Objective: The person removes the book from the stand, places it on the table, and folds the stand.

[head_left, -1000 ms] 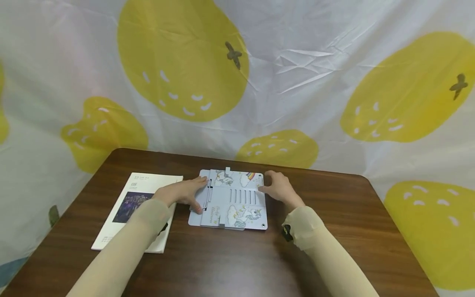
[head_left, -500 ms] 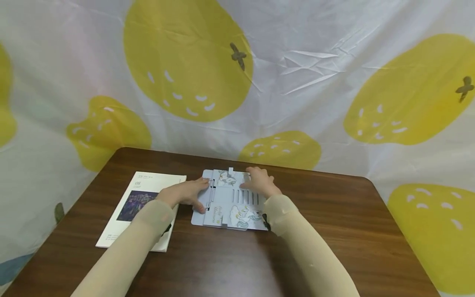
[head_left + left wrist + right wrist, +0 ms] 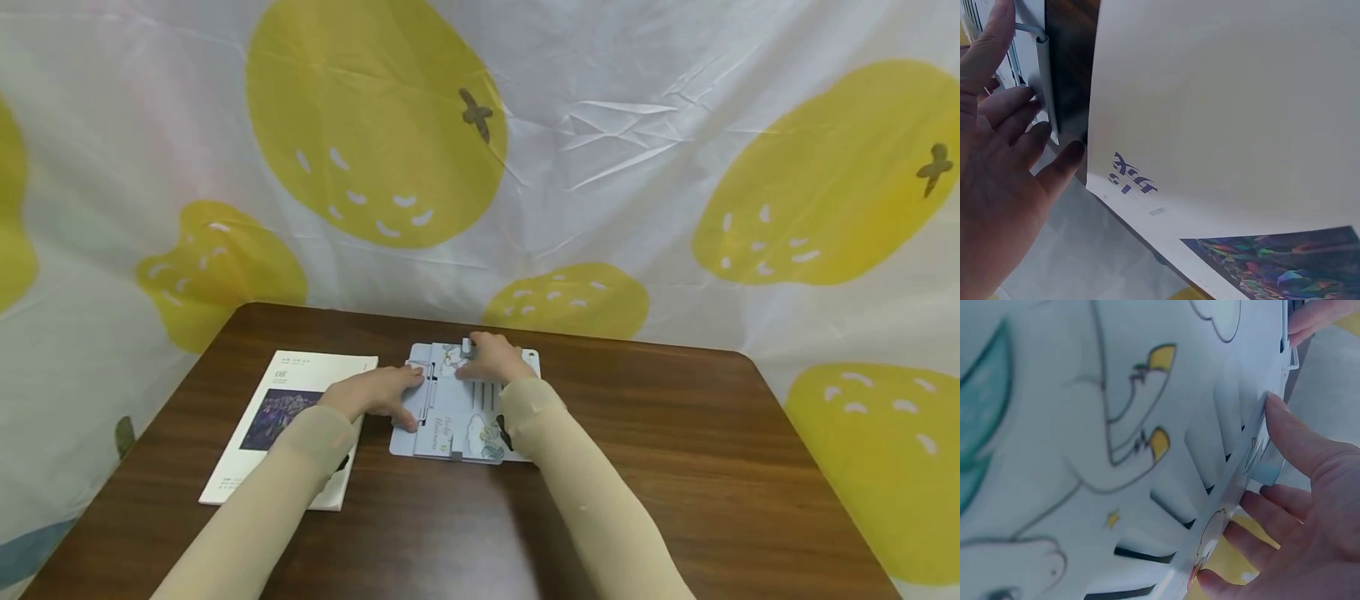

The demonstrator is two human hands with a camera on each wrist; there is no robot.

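A flat pale-blue folding book stand (image 3: pixel 438 400) with unicorn drawings, a slotted panel and wire rods lies on the table. My left hand (image 3: pixel 375 393) rests at its left side, fingers and thumb spread. In the left wrist view, its fingers (image 3: pixel 1019 140) are loosely extended by the stand's edge. My right hand (image 3: pixel 495 358) reaches over the far part of the stand, near a small tab (image 3: pixel 467 346). The right wrist view has the thumb (image 3: pixel 1294 434) at the panel's surface and the other fingers beyond the far edge; firm contact cannot be made out.
Left of the stand, a white book (image 3: pixel 258 450) with a dark purple picture lies partly beneath my left forearm. The brown wooden table (image 3: pixel 660 442) ends at a white curtain (image 3: pixel 600 183) printed with large yellow fruit.
My right hand has moved left, from the stand's right edge across its far side to the small tab. The left hand stays at the left side, and the stand lies where it was.
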